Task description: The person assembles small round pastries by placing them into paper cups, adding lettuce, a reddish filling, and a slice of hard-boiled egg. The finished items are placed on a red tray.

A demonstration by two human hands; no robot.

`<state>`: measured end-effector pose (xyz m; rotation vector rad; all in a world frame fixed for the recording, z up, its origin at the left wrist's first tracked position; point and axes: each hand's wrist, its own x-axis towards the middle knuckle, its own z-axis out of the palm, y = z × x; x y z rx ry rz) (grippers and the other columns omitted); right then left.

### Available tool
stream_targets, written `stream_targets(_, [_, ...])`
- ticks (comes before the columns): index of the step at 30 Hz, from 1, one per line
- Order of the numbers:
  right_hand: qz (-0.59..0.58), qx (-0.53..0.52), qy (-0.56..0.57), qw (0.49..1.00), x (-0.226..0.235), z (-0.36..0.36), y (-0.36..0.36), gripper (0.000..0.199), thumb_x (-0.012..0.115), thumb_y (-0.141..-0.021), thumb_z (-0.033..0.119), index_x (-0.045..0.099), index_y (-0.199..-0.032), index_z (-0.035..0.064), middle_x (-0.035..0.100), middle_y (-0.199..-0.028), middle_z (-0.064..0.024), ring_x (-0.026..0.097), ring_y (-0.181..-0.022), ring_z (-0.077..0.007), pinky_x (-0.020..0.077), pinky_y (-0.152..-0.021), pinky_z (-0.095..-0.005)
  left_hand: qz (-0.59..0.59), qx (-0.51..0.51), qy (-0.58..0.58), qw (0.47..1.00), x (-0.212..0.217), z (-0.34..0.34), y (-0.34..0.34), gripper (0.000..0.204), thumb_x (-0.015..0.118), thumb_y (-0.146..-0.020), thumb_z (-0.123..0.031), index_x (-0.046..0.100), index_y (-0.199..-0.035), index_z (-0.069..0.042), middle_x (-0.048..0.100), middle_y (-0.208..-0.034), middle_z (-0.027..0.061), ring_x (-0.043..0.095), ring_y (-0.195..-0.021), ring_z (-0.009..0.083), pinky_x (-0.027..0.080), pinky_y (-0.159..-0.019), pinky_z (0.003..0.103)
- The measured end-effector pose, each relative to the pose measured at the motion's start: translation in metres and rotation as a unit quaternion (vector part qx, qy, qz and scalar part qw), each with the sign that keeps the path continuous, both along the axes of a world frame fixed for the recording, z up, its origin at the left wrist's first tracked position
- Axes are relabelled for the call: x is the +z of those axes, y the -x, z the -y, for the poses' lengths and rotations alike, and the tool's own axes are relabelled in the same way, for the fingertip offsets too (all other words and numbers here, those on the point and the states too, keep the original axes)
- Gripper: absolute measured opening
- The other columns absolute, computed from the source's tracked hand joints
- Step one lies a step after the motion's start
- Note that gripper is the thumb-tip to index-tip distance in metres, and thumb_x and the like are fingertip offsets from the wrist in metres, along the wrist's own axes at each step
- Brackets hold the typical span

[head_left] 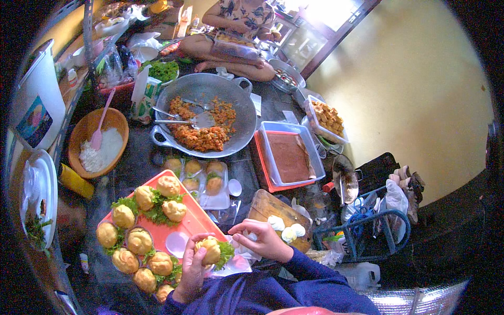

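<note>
My left hand (191, 274) is closed round a golden choux puff (210, 250) with green lettuce (226, 254) sticking out of its side. Just to the right is my right hand (266, 240), its fingers apart and pointing at the puff, with nothing seen in them. Left of both hands lies a coral tray (197, 212) bearing several more puffs (139, 241) with lettuce. On this tray sits a pale pink paper cup (177, 243). Egg slices (289, 234) lie on a wooden board (265, 206) beyond my right hand.
Farther off stands a big metal wok (244, 123) of orange filling with utensils. Around it are a wooden bowl (122, 122) of rice, a clear tub (287, 157) with brown contents, and a box of fried pieces (328, 118). Another person (239, 26) sits at the back.
</note>
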<state>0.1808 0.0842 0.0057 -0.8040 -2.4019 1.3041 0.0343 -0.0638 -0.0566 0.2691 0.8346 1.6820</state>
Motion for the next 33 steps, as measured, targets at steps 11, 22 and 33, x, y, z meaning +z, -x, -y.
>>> stream_targets(11, [-0.003,0.005,0.001,1.0,0.0001,0.0015,0.0004,0.016,0.066,-0.088,0.012,0.07,-0.102,0.0045,0.068,-0.087,-0.0081,0.065,-0.079,-0.0162,0.0495,-0.071,-0.0284,-0.003,-0.01,-0.015,1.0,-0.0019,0.0014,0.0014,0.037,0.051,-0.093,-0.018,0.044,-0.126,-0.003,0.053,-0.122,0.0114,0.056,-0.106,0.0174,0.049,-0.093,0.032])
stream_targets(22, [0.003,0.011,0.003,1.0,-0.0021,0.0011,-0.0007,0.016,0.065,-0.089,0.012,0.069,-0.102,0.003,0.068,-0.089,-0.0083,0.064,-0.08,-0.0164,0.0494,-0.072,-0.0285,-0.004,0.005,0.003,1.0,0.0006,-0.0011,-0.0009,0.039,0.051,-0.092,-0.022,0.044,-0.125,-0.002,0.055,-0.121,0.0131,0.058,-0.105,0.0189,0.05,-0.091,0.033])
stream_targets(33, [-0.015,0.016,0.013,1.0,0.0038,0.003,0.0008,0.022,0.069,-0.086,0.012,0.069,-0.107,0.0051,0.064,-0.086,-0.0081,0.064,-0.082,-0.0185,0.0515,-0.074,-0.0311,0.01,0.009,-0.02,1.0,-0.0019,-0.0014,0.001,0.036,0.05,-0.093,-0.016,0.043,-0.126,-0.002,0.053,-0.125,0.0128,0.056,-0.109,0.0195,0.048,-0.095,0.034])
